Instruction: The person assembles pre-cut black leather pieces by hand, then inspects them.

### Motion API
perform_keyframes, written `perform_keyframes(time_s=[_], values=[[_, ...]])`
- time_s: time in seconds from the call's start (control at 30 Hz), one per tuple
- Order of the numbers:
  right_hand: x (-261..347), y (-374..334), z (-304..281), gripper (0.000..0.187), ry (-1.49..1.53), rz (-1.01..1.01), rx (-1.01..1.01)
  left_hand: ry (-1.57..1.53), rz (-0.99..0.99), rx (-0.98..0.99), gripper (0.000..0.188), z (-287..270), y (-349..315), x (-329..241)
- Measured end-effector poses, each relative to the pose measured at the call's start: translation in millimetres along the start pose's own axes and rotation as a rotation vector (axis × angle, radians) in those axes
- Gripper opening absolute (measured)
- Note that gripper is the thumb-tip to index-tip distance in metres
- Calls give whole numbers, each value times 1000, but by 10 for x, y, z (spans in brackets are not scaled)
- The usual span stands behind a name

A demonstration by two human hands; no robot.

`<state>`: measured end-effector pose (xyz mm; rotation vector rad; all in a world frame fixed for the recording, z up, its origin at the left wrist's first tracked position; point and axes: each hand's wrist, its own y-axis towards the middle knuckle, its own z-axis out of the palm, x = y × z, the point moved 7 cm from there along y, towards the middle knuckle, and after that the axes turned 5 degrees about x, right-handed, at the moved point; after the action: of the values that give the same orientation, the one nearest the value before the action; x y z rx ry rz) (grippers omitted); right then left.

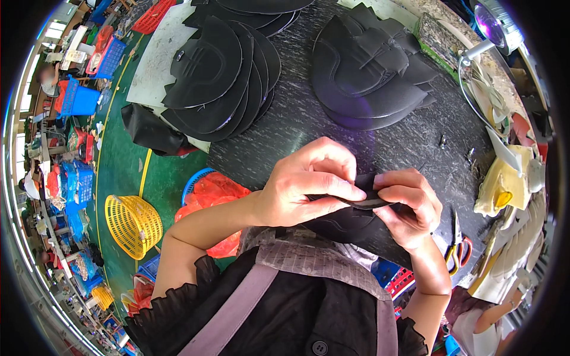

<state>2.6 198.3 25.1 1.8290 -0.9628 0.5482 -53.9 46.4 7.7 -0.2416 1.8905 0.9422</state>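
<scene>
In front of my body, both hands pinch the edge of a black leather-like piece [341, 225]. My left hand [300, 187] is closed, with thumb and forefinger on the edge. My right hand [412, 204] grips the same piece a little to the right, fingers curled over it. The edge between them looks folded, and part of the piece hangs below my fingers. Beyond my hands on the dark tabletop [285, 133] lies a pile of curved black pieces [368, 89] with stitched lines. Farther left is another fanned stack of similar black pieces [205, 74].
Scissors [457, 255] with orange-and-black handles lie right of my right hand. A lamp [496, 26] stands far right, near a yellow cloth [504, 184] and scraps. A yellow basket [133, 225] and a red bag [217, 199] are at left. Another person [478, 323] is lower right.
</scene>
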Motion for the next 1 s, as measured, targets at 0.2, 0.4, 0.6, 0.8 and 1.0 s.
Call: perform_keyframes(time_s=[0.2, 0.4, 0.6, 0.8, 1.0], values=[[69, -16, -8, 20, -28, -92, 32, 69, 171, 27, 31, 9, 18, -88], [25, -59, 114, 26, 97, -18, 70, 166, 248, 47, 21, 21, 71, -110], [-259, -102, 258, 47, 585, 648, 140, 155, 73, 68, 22, -12, 90, -3], [-366, -229, 237, 47, 818, 604, -85, -41, -283, 118, 18, 12, 97, 159], [-90, 48, -48, 57, -145, 323, 92, -134, -521, 174, 13, -34, 137, 306]])
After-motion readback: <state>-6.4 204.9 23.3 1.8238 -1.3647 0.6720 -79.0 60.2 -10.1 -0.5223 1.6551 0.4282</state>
